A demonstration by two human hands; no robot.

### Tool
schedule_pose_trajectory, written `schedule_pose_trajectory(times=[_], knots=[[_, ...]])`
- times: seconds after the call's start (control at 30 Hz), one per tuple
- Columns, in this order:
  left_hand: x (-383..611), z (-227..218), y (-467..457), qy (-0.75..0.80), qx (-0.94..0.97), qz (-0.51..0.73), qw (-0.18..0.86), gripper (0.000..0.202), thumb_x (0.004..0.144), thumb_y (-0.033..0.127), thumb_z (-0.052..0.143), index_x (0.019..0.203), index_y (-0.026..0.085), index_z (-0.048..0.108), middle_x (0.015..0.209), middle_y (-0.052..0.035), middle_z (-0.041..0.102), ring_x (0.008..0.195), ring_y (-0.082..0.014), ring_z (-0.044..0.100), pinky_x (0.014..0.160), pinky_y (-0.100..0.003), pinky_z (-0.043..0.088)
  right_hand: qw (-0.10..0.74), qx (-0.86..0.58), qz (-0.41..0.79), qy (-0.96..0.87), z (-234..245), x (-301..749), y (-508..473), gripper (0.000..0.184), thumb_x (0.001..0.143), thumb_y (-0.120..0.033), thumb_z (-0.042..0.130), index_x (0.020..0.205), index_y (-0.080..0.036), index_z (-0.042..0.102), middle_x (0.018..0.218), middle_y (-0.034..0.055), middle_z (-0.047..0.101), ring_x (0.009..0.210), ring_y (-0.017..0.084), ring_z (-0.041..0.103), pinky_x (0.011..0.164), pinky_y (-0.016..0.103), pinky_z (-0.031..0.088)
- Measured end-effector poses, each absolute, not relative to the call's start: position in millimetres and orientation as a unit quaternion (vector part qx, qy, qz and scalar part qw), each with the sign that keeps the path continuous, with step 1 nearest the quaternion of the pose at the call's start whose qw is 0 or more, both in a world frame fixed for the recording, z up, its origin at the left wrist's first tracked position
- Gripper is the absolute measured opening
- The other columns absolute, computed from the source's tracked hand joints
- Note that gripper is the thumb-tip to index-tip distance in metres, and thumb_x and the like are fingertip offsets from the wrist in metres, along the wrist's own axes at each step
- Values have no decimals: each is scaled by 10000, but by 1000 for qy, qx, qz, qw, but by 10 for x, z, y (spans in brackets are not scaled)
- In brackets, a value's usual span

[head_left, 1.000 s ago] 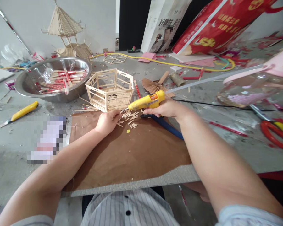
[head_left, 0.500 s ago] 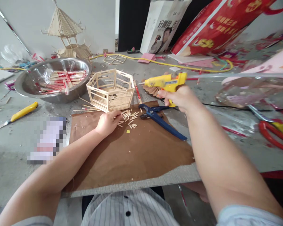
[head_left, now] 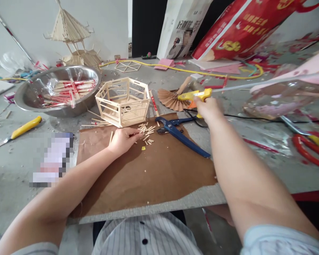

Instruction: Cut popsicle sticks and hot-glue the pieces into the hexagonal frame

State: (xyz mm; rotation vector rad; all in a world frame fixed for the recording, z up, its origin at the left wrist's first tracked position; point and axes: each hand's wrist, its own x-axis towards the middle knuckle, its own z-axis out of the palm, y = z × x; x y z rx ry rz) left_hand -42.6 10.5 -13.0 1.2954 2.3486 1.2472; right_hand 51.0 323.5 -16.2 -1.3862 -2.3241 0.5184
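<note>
My right hand (head_left: 210, 108) grips a yellow hot glue gun (head_left: 195, 95), its nozzle pointing left over a folded brown paper fan (head_left: 171, 99). My left hand (head_left: 124, 141) is closed, thumb and forefinger together at the edge of a pile of short wooden stick pieces (head_left: 148, 134). A thin wooden stick (head_left: 111, 137) juts up behind that hand and seems held in it; the fingers' undersides are hidden. Just beyond stands a six-sided open frame of wooden sticks (head_left: 123, 106). Blue-handled cutters (head_left: 184, 136) lie between the hands on a brown sheet (head_left: 149, 177).
A steel bowl (head_left: 21, 101) of red-and-white wrapped sticks stands at the left, near a yellow utility knife (head_left: 25, 128) and a blurred-out phone (head_left: 53, 157). Behind are a stick pagoda (head_left: 70, 32) and a yellow cable (head_left: 186, 70). Red-handled scissors (head_left: 305, 150) lie right.
The glue gun has tipped and shifted right, off the frame's side, baring more of the paper fan. My left hand has come slightly nearer and right, and a stick now shows behind it.
</note>
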Motion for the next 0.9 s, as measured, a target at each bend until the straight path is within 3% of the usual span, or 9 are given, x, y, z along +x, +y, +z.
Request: schedule_pose_trajectory(times=[0.07,0.17,0.27,0.37,0.47,0.63,0.73,0.9], knots=[[-432,-147,114,794,403,439,120,265,732,386,600,883,198,711,845,-36,711,749,-154,639,681,-236,481,172,-521,134,-825,-189,524,3257,510,795,-533,387,781,-77,615,911,256,590,944,314,526,757,443,364],[-423,-162,136,783,362,482,149,289,712,401,615,886,191,711,832,-30,710,748,-154,629,687,-247,483,200,-523,127,-819,-168,561,3220,444,732,-521,504,659,-92,593,892,286,582,988,347,494,747,451,364],[-386,-141,157,757,351,523,174,284,706,390,621,875,180,712,763,-24,699,703,-136,607,642,-239,480,323,-439,122,-830,-28,574,3030,275,698,-392,580,700,-119,607,919,219,599,1004,324,485,712,408,394],[-347,-102,159,737,364,546,161,263,711,357,628,890,183,709,753,-27,668,701,-116,579,636,-227,472,368,-294,253,-845,167,541,2652,204,719,-354,572,736,-159,626,791,105,636,792,219,568,667,341,428],[-329,-76,144,722,376,566,132,244,723,341,628,905,200,706,814,-36,621,767,-114,563,658,-224,469,237,-166,483,-826,285,497,2188,228,731,-388,584,758,-166,633,740,56,651,547,115,544,517,253,431],[-323,-60,119,705,388,585,101,222,737,319,627,927,228,698,888,-38,574,884,-119,539,792,-250,459,-36,-85,676,-731,227,462,1672,236,686,-357,668,798,-151,648,733,45,662,498,94,563,421,208,425],[-323,-51,108,694,393,597,87,219,745,322,619,924,223,698,929,-48,563,936,-130,530,821,-259,457,-87,-64,756,-646,145,439,1588,208,714,-325,651,841,-160,645,690,22,654,532,107,594,442,212,456],[-331,-65,117,700,385,595,82,212,750,347,607,873,207,707,913,-48,568,917,-131,545,801,-255,473,-80,-88,807,-579,83,406,1554,189,662,-303,689,792,-177,635,648,-3,642,506,94,578,433,195,449]])
